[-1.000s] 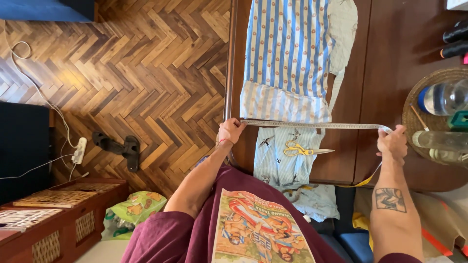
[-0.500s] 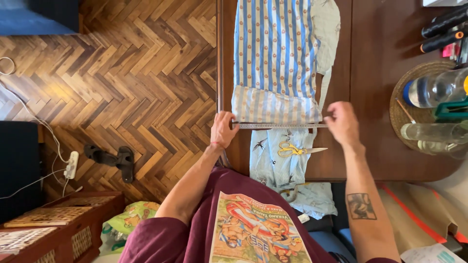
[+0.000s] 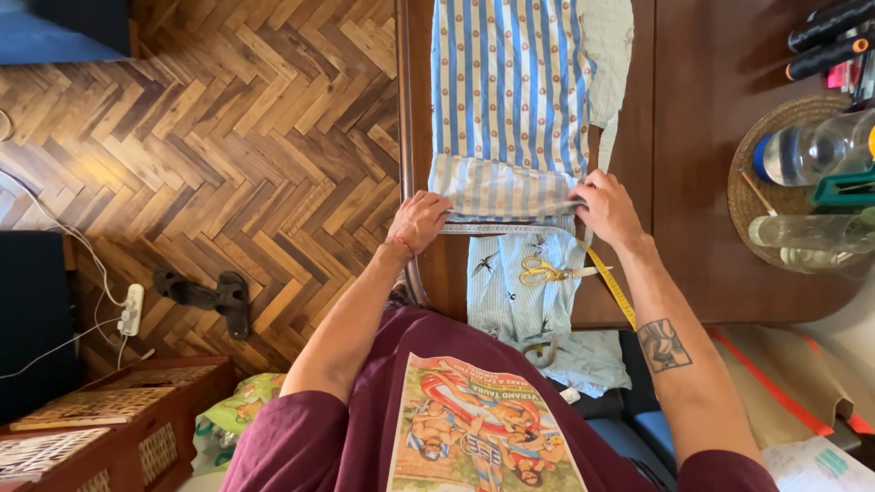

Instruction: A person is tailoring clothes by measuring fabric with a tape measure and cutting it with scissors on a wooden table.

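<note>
The left hand (image 3: 417, 221) was pressed down on one end of a measuring tape (image 3: 506, 229), fingers curled over it at the near edge of the striped cloth (image 3: 506, 100). The right hand (image 3: 609, 210) pinched the other end against the same folded hem, so the tape lay stretched straight between the two hands across the width of the fabric. Both hands were closed on the tape and well apart from each other.

The striped cloth lay flat on the dark wooden table (image 3: 702, 164), running away from the person, with a paler bird-print cloth (image 3: 515, 292) nearer the body. A pair of yellow-handled scissors (image 3: 542, 271) rested on that nearer cloth, just below the tape.

The risk looked plain enough: the tape could slide or bow if either hand eased off, and the reading would be false. The folded hem might also creep under the pressing fingers (loose cotton shifts easily on polished wood). The slack yellow tail of the tape (image 3: 615, 292) hung off the table edge by the right forearm and could drag the end askew.
</note>
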